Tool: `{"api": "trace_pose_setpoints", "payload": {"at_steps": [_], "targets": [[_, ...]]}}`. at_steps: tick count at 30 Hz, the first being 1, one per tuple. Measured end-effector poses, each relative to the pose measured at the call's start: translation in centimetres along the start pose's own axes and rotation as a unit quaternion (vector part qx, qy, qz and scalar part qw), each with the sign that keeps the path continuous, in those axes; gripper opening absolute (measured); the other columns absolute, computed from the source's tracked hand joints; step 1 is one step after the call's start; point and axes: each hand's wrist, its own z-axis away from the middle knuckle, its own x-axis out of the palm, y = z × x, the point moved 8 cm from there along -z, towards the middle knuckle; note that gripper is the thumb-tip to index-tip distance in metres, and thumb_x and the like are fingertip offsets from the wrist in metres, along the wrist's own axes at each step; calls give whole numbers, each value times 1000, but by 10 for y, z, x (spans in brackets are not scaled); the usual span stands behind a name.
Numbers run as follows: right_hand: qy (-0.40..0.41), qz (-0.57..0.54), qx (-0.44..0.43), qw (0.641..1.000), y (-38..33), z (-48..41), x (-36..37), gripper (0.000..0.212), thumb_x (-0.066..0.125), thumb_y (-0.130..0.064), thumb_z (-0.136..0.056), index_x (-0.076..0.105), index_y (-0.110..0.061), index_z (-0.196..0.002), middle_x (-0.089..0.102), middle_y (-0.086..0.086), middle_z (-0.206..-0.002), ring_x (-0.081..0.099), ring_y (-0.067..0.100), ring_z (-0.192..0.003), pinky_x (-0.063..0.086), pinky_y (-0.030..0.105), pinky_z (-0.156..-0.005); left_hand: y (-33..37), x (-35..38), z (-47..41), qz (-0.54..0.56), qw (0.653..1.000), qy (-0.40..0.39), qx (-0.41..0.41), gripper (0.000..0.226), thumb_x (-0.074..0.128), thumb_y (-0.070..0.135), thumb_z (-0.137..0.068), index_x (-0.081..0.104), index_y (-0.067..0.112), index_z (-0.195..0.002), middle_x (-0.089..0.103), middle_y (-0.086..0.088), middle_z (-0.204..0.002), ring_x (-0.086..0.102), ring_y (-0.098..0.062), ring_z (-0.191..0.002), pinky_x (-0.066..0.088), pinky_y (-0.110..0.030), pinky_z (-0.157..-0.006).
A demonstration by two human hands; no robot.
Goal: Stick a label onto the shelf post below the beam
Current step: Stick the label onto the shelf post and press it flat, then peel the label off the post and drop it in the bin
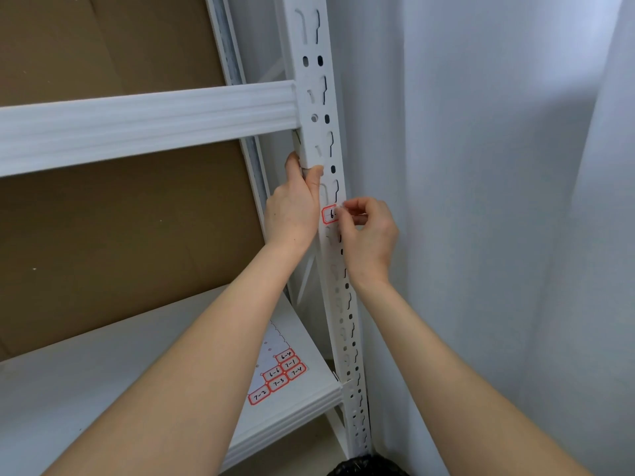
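Cardboard (103,218) covers the back of the rack, brown and plain. The left and top edges of the picture cut it off. Pale wall (481,166) fills the right side, soft and blurry. Low down lies a white shelf (103,389). The left arm (206,355) and right arm (446,372) cross in front, so much down there is hidden. Higher up, a white beam (137,125) runs from the left edge to the post (312,68). The post stands tall with rows of holes and slots, and its top runs out of the picture. At its foot sits a dark thing (367,467), half cut off and too hard to make out.

The left hand (293,207) is held up and grips the post's left edge just under the beam. Its thumb lies on the front. Its other fingers curl round behind, mostly out of sight. The right hand (369,235) is bent at the wrist, and its thumb and finger pinch the right end of the label (329,214).

A sheet (278,372) of red-edged labels lies on the shelf by the post, partly hidden by the left arm. Numbers like 7-2 and 6-4 show on it.

The label is on the post's front, below the beam, between the two hands. Only a 6 shows, because fingers hide the rest. I cannot tell if it is stuck flat.
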Motion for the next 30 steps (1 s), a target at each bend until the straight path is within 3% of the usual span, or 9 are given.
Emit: {"api": "trace_pose_setpoints", "payload": {"at_steps": [3,13,16,19,24,27,30], "targets": [[-2,23,-21,1000,-2,-2,2,7,62,-9,-87,61,-14,-82,61,5,-92,58,14,-71,48,25,-71,-2,1,-2,4,1000,1,-3,50,25,42,-102,31,13,-142,64,-16,-114,60,-38,-100,45,-40,-78],[-73,83,-46,993,2,7,13,8,53,-11,-92,60,-9,-89,53,0,-94,50,12,-75,36,20,-66,-2,1,-1,1,1000,1,-4,50,24,43,-102,31,13,-142,64,-15,-115,60,-37,-100,48,-43,-81],[-32,55,-31,997,6,8,5,9,53,-10,-93,61,-8,-89,56,3,-93,48,10,-76,35,17,-67,-1,1,-1,1,1000,4,0,51,24,43,-102,31,13,-142,65,-15,-112,61,-37,-97,47,-43,-79],[-3,23,-26,999,0,4,-1,10,54,-10,-92,62,-11,-87,59,2,-92,53,13,-78,43,23,-72,-3,1,-2,6,1000,3,-1,51,24,44,-101,31,14,-141,65,-14,-109,61,-37,-97,48,-43,-79],[-33,-61,93,993,10,2,1,15,58,-21,-88,58,-26,-74,67,6,-85,65,26,-78,54,44,-78,-2,1,-2,4,1000,2,-4,51,24,43,-102,30,14,-143,64,-14,-116,59,-37,-102,45,-41,-80],[-55,-64,114,990,6,5,0,16,65,-26,-83,58,-22,-68,65,0,-74,65,24,-75,56,39,-76,-4,2,-2,11,1000,0,-11,51,25,44,-101,30,14,-143,63,-14,-119,59,-37,-104,49,-43,-85],[-78,-95,167,978,7,7,2,20,64,-19,-83,58,-15,-65,60,-1,-61,59,19,-63,54,34,-70,-4,2,-2,16,1000,-5,-19,52,25,45,-101,31,14,-142,63,-14,-117,60,-36,-103,49,-43,-84]]}}
